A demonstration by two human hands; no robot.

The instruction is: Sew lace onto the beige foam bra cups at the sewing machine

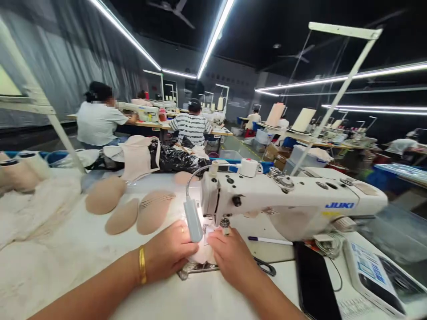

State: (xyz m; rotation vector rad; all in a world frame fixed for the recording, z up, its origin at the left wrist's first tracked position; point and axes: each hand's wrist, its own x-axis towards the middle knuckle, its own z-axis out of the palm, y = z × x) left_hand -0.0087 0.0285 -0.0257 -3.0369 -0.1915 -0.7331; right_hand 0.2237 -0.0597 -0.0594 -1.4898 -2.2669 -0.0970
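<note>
At lower centre, the left hand (171,249) and right hand (231,255), fingers partly curled, rest on pale fabric (204,255) below the JUKI sewing machine (263,191); I cannot tell whether either pinches it. If the fabric slips, fingertips could stray under the machine. Beige moulded cups (105,195) lie left of centre.

Pale pinkish fabric piece (204,255), partly hidden, brightly lit, at the sewing machine head (211,195)

White table (160,302) — sewing machine (293,195), beige cups (106,195), phone (315,280).
</note>
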